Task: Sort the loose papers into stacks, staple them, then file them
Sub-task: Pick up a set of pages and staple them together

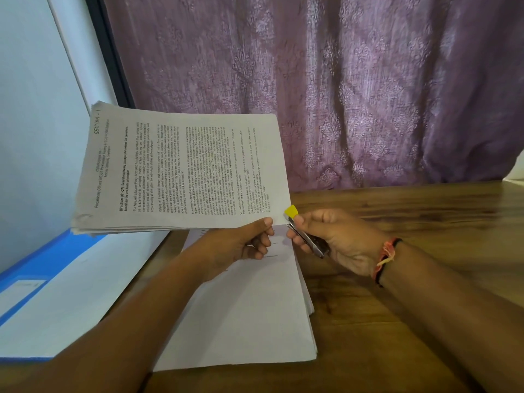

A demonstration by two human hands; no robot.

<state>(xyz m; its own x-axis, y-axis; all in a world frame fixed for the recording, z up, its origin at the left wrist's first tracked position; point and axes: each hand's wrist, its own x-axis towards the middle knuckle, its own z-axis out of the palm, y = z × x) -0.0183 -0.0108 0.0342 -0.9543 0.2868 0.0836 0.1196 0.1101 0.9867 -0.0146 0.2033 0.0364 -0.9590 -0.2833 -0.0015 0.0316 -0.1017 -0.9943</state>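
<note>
Together both forearms reached forward over the wooden table [397,321], hands meeting mid-frame before a purple curtain [340,80]. Below lay a white paper pile [249,321] and a blue folder [51,262] — nothing blocked them. The left hand [249,242] pinched a printed paper stack [181,168] aloft by its corner; the right hand [337,236] gripped a yellow-tipped stapler [297,225] at that corner.

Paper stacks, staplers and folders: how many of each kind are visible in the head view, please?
Paper stacks: 2, the held stack pinched by the left hand, and the stack lying on the table.
Staplers: 1, the stapler with a yellow tip, in the right hand.
Folders: 1, the blue folder.
Total: 4
</note>
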